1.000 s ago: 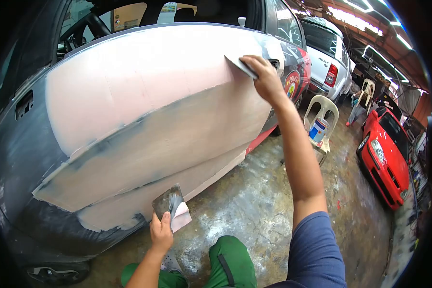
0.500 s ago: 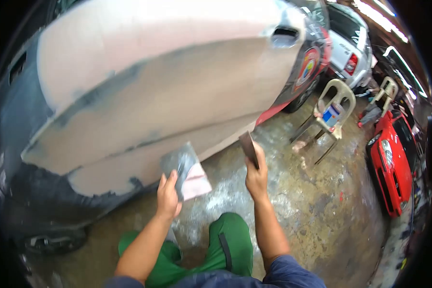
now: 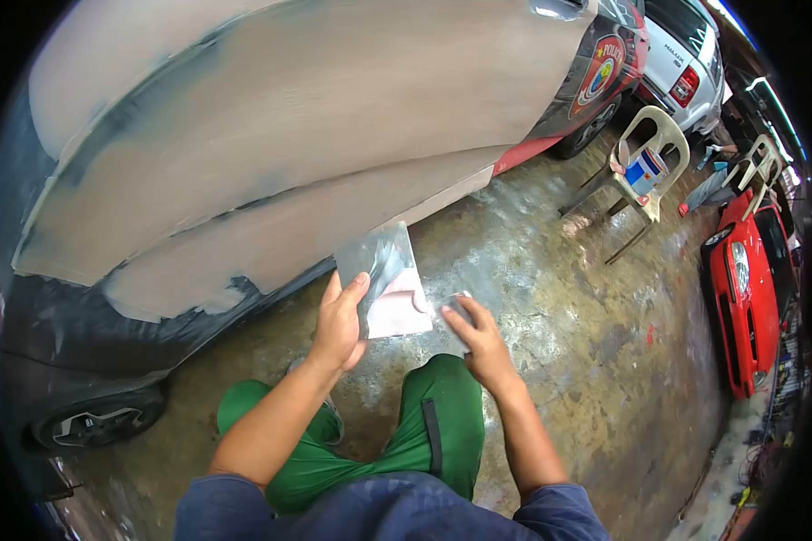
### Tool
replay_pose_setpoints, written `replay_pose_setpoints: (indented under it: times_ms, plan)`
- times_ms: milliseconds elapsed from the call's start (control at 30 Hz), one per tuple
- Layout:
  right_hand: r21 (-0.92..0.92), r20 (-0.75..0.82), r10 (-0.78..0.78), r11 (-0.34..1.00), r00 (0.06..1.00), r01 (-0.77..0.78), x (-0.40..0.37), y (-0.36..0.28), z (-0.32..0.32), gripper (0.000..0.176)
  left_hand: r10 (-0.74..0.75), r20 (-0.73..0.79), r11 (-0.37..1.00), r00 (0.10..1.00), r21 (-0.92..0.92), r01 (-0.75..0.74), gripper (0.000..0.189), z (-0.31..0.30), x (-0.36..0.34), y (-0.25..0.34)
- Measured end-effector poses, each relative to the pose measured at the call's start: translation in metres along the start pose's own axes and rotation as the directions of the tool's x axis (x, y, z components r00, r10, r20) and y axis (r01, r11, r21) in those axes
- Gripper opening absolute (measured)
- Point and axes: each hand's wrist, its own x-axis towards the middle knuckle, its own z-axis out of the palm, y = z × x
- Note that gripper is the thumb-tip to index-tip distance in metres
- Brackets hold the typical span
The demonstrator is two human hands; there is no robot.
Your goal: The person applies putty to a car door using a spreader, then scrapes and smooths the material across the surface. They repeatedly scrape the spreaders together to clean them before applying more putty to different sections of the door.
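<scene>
My left hand (image 3: 338, 320) grips a flat grey metal plate (image 3: 370, 257) by its near left side, thumb on top. A smooth patch of pale pink body filler (image 3: 395, 314) covers the plate's lower right part. Just right of the plate, my right hand (image 3: 487, 347) is closed on a thin, flat spreader (image 3: 457, 317), its edge turned toward the filler. Beyond both hands stands a car side panel (image 3: 316, 117) coated in matte beige-pink, with dark grey paint around the coated area.
A plastic chair (image 3: 666, 133) holds a white and blue can (image 3: 645, 171). Behind it are a white vehicle (image 3: 672, 68) and a person's leg (image 3: 708, 191). A red car (image 3: 749, 298) stands at the right, on the stained concrete floor (image 3: 586, 361). A wheel (image 3: 99, 422) is at lower left.
My right hand has come down and tilted toward the plate with the spreader. The plate has moved up and right in view. The camera view has shifted lower on the car panel.
</scene>
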Motion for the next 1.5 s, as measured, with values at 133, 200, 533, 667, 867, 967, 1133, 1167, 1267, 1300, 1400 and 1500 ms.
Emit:
replay_pose_setpoints:
  times_ms: [133,200,533,667,867,967,1133,1167,1267,1300,1400,1500]
  plan:
    - [-0.224,-0.111,-0.131,0.969,0.985,0.104,0.028,-0.008,-0.052,0.067,0.083,0.202,0.718,0.976,0.667,-0.199,0.037,-0.001,-0.002,0.008]
    - [-0.315,-0.095,-0.193,0.936,0.977,0.154,0.052,-0.028,-0.064,0.057,0.072,0.238,0.663,0.969,0.715,-0.225,0.036,0.009,-0.009,0.004]
    - [-0.147,0.155,-0.413,0.889,0.898,0.434,0.031,-0.068,-0.012,0.045,0.188,0.206,0.519,0.960,0.809,-0.275,0.035,-0.007,-0.003,-0.002]
    - [-0.148,0.218,-0.435,0.870,0.873,0.471,0.016,-0.079,-0.007,0.044,0.220,0.198,0.453,0.955,0.847,-0.279,0.033,-0.002,-0.003,0.003]
    - [-0.129,0.191,-0.307,0.934,0.932,0.334,0.008,-0.074,-0.022,0.043,0.282,0.204,0.536,0.937,0.777,-0.331,0.032,0.018,0.004,0.017]
    - [-0.029,-0.096,-0.296,0.955,0.950,0.295,0.008,-0.084,-0.043,0.043,0.135,0.071,0.900,0.988,0.409,-0.152,0.029,0.009,0.027,-0.018]
    - [0.027,-0.163,-0.300,0.951,0.940,0.308,0.011,-0.078,-0.038,0.050,-0.252,0.043,0.965,0.967,-0.065,0.255,0.033,0.026,0.029,-0.032]
    - [0.021,-0.155,-0.225,0.973,0.962,0.231,0.011,-0.068,-0.032,0.052,-0.276,0.031,0.959,0.961,-0.055,0.278,0.032,0.024,0.034,-0.037]
    - [0.069,-0.110,0.039,0.997,0.993,-0.031,0.004,-0.036,-0.022,0.063,-0.392,-0.036,0.919,0.919,-0.050,0.390,0.031,0.027,0.041,-0.050]
    - [0.104,-0.124,0.103,0.991,0.987,-0.090,-0.001,-0.027,-0.024,0.064,-0.449,-0.060,0.893,0.892,-0.061,0.446,0.029,0.032,0.040,-0.048]
    - [-0.084,0.061,0.311,0.948,0.948,-0.306,-0.020,-0.030,-0.068,0.068,-0.542,-0.032,0.839,0.839,-0.071,0.539,0.032,0.054,0.033,-0.033]
    - [-0.121,0.203,0.484,0.875,0.851,-0.469,-0.049,-0.051,-0.115,0.062,-0.535,0.021,0.841,0.845,-0.078,0.535,0.037,0.086,0.026,0.003]
